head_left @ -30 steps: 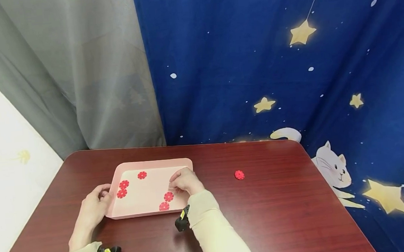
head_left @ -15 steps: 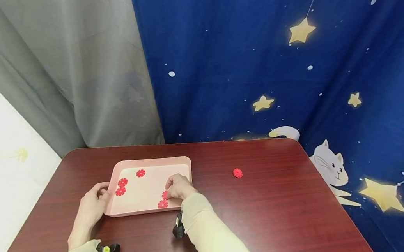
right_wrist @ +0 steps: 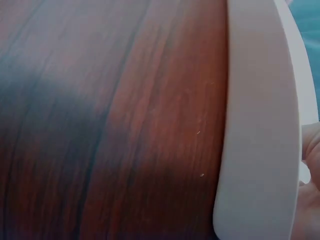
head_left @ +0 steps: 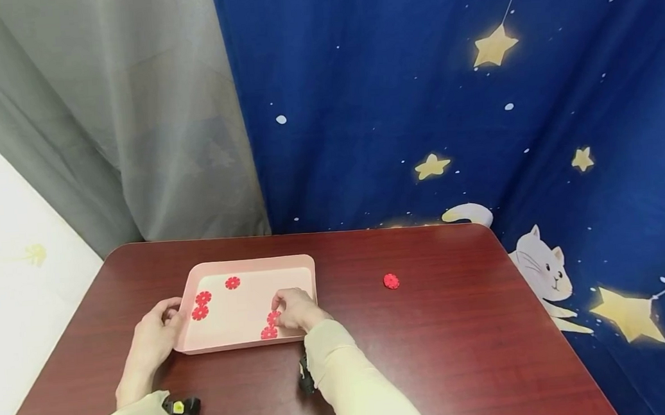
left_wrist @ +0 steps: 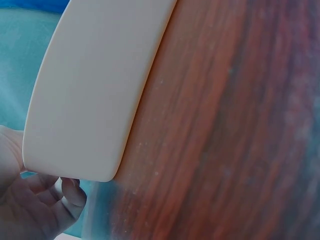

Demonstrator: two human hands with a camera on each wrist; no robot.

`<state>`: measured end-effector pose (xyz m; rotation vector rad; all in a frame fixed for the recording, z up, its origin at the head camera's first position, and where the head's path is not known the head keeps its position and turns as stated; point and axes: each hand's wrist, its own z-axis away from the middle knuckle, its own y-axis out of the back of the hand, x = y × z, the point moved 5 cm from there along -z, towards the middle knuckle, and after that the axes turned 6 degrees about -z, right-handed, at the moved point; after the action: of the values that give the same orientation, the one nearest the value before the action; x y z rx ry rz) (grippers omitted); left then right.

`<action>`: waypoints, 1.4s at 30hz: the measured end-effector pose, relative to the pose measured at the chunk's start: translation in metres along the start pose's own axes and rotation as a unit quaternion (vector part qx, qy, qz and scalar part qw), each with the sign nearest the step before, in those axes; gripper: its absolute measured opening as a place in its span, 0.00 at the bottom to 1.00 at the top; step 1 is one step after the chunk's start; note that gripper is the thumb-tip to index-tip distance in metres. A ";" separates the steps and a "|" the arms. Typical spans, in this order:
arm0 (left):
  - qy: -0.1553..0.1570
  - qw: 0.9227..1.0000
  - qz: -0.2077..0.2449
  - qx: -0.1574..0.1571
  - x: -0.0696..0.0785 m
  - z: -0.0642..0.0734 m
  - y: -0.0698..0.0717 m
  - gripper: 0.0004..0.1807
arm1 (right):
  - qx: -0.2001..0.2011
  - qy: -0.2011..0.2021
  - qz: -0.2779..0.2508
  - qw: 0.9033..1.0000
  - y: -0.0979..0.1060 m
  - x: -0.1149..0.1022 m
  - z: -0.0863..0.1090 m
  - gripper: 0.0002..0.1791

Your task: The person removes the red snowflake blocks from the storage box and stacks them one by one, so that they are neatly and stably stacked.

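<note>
A pink tray (head_left: 226, 350) with a pale inside lies on the table. My left hand (head_left: 157, 335) holds the tray's left end; in the left wrist view its curled fingers (left_wrist: 74, 192) show just past the tray's corner. Over the near right part of the tray, my right hand (head_left: 298, 309) pinches at a red notched, flower-shaped disc (head_left: 272, 317), partly covering it. Another red disc (head_left: 268, 333) overlaps it on the near side. In the right wrist view the tray's wall (right_wrist: 262, 125) hides most of that hand.
Two red discs (head_left: 200, 312) lie together at the tray's left, and a single disc (head_left: 232, 282) lies near its far wall. One more disc (head_left: 392, 281) is on the brown wooden table (head_left: 462, 327), right of the tray. Curtains hang behind the table's far edge.
My right hand has moved from above the tray's right part down and nearer, onto the far disc of the near right pair. My left hand stays at the tray's left end.
</note>
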<state>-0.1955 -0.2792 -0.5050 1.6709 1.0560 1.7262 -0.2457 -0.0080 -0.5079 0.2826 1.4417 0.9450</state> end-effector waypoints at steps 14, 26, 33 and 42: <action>0.019 1.000 0.013 -0.020 0.000 -0.001 -0.001 0.19 | -0.033 0.040 0.019 0.998 -0.003 0.001 0.002 0.15; 0.030 0.999 0.020 -0.009 -0.001 0.000 -0.003 0.18 | -0.026 0.056 0.009 0.998 0.000 0.001 0.003 0.16; 0.043 0.998 0.031 -0.020 -0.003 0.003 -0.008 0.19 | -0.026 0.048 -0.022 0.998 -0.001 0.003 0.008 0.16; 0.033 0.999 0.031 -0.013 -0.001 0.003 -0.002 0.19 | 0.010 0.000 -0.085 0.996 0.003 0.003 0.005 0.11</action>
<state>-0.1929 -0.2781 -0.5072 1.6565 1.0167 1.8380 -0.2431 -0.0020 -0.5074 0.1718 1.4516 0.7924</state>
